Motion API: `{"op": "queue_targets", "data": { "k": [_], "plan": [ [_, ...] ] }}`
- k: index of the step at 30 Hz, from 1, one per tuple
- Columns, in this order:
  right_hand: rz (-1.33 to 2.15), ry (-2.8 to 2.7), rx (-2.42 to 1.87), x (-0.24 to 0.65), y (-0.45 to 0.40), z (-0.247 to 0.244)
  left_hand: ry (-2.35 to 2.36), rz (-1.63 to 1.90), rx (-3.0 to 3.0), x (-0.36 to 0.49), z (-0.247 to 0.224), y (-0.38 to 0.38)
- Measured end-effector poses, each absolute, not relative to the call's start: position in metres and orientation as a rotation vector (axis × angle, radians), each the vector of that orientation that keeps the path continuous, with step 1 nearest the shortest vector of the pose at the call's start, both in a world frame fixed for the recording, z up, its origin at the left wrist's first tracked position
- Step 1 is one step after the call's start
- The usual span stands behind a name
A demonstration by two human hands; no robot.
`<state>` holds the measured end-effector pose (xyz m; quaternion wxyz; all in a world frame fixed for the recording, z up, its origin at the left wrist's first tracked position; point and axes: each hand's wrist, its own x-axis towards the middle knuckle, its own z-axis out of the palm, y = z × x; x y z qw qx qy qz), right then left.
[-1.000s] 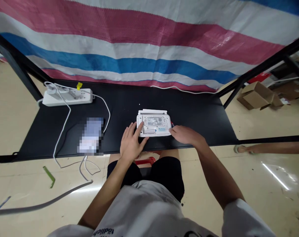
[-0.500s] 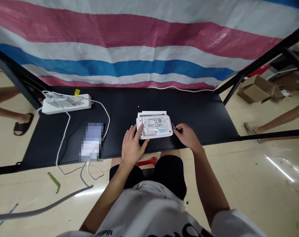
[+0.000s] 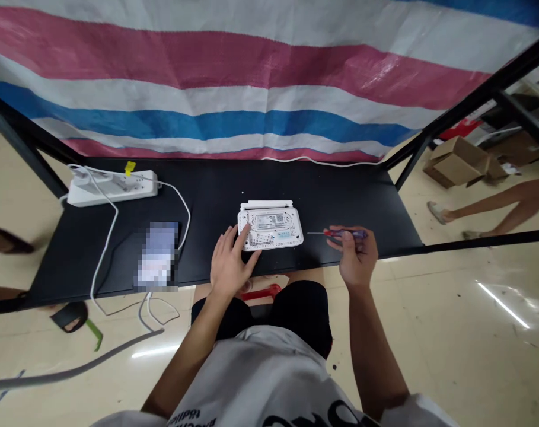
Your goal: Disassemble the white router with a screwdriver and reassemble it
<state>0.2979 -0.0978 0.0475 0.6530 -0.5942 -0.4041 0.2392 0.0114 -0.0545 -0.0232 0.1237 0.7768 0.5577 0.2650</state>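
Observation:
A white router (image 3: 271, 228) lies on the black tabletop, its vented, labelled side up and its antenna bar (image 3: 266, 205) along the far edge. My left hand (image 3: 230, 261) rests at its left end, fingers spread; the index finger lies on the casing and the thumb is by the near edge. To the right of the router, my right hand (image 3: 359, 258) is closed around the red and purplish handle of a screwdriver (image 3: 353, 234). The thin shaft points left, and its tip sits a short gap away from the router's right edge.
At the left stands a white power strip (image 3: 140, 184) with plugs and cables. A blurred-out phone (image 3: 158, 252) lies nearer me, its cable hanging over the edge. Striped sheeting (image 3: 233, 124) closes off the back. Other people's legs show on both sides; a cardboard box (image 3: 458, 161) sits at the right.
My right hand has moved right, away from the router's edge, and the screwdriver now shows in full. My left hand stays on the router. At the left, another person's feet have moved.

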Motion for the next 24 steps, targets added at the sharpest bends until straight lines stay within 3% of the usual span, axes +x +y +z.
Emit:
{"op": "queue_targets", "data": {
  "k": [14,24],
  "plan": [
    [0.736,-1.11,-1.412,0.292,-0.088,0.031,1.639,0.783,2.285,0.011,-0.024,-0.054],
    [0.673,-1.391,-1.521,0.294,-0.081,0.051,1.637,0.789,2.246,0.012,-0.026,-0.054]
  ]
}}
